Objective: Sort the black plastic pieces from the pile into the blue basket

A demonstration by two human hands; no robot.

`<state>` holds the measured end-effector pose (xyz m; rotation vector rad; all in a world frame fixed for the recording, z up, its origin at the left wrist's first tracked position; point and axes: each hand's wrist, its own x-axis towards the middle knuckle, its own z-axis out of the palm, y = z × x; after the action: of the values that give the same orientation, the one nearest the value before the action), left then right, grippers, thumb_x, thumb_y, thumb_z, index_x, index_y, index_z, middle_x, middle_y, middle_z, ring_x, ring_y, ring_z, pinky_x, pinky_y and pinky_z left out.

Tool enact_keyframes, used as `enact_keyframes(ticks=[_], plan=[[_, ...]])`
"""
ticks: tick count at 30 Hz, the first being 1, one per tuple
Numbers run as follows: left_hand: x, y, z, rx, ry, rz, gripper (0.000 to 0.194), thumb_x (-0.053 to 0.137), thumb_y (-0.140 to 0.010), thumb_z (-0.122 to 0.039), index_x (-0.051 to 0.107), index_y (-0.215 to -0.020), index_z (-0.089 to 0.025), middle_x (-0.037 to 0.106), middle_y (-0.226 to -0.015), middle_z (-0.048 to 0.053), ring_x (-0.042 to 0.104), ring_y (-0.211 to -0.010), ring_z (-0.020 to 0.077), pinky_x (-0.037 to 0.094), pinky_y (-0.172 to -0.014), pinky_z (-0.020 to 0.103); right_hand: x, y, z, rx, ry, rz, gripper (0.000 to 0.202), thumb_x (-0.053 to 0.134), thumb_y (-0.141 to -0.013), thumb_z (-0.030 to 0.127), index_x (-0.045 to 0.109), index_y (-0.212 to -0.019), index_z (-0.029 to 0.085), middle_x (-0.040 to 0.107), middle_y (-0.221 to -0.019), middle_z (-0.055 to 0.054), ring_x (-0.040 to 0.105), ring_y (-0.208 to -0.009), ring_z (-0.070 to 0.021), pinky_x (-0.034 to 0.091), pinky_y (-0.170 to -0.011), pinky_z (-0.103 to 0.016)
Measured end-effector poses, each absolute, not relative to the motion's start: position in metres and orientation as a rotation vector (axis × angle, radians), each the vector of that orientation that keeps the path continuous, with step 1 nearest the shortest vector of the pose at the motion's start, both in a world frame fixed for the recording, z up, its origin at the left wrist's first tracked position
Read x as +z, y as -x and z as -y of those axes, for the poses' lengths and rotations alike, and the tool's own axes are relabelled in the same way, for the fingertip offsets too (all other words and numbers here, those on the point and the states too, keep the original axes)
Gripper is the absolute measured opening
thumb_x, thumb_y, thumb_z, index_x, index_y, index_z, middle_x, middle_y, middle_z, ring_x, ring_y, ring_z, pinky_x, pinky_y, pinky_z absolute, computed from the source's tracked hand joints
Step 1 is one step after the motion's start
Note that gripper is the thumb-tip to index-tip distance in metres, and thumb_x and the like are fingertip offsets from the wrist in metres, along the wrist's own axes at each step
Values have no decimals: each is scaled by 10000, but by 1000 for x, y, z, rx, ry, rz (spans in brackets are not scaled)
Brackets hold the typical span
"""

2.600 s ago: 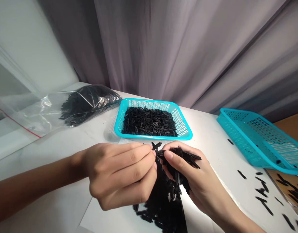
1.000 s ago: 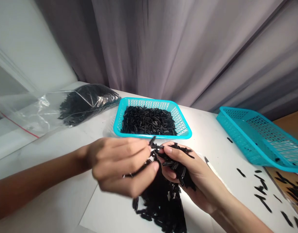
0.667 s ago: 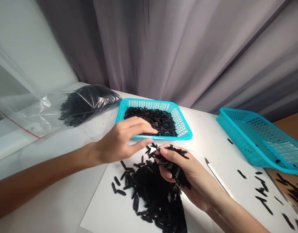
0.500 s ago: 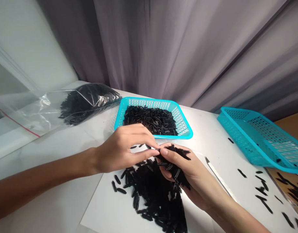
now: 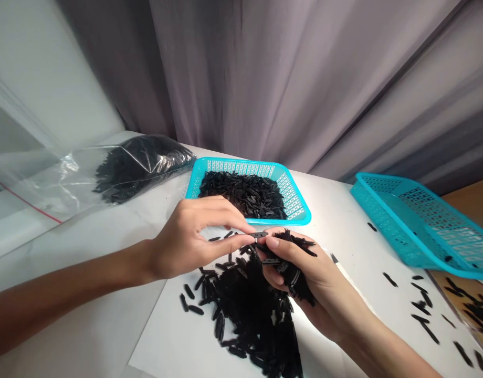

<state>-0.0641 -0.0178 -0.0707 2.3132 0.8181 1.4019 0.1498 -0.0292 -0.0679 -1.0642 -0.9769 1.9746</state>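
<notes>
The left hand (image 5: 200,233) pinches one small black piece (image 5: 259,235) while the right hand (image 5: 324,283) clutches a loose bundle (image 5: 296,281) above a dark pile (image 5: 249,312).

Near-left rim of middle blue basket (image 5: 281,222) covered by left hand (image 5: 194,233). Marks on pinched piece (image 5: 259,234) too small to be read. Black bunch (image 5: 291,275) partly hidden by right hand (image 5: 322,278), count not to be told. Slim pointed tool (image 5: 336,261) partly covered by right forearm. Dark pile (image 5: 261,325), paper sheet (image 5: 166,336) cut off by bottom edge; clear bag (image 5: 78,181) by left; outer basket (image 5: 391,226) by right.
</notes>
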Motion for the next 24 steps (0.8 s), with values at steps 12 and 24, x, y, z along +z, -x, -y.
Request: enact_keyframes(ticks=[12,24], plan=[[-70,65,20,1420,-2387,-796,29,783,-888,-136,754,-893,-136,776,-815,45,713,-767,138,599,-722,265,-65,-153,30,1887,1072,1099,237,824,-849,379,718,-846,167,553,-758,4,460,-649,-111,359,-577,-242],[-65,62,25,1325,-2328,-849,97,705,-932,-126,730,-842,-155,768,-782,26,697,-738,135,575,-710,253,-67,-153,29,1930,1081,1082,251,820,-856,396,715,-856,167,567,-749,6,459,-614,-96,321,-538,-235]])
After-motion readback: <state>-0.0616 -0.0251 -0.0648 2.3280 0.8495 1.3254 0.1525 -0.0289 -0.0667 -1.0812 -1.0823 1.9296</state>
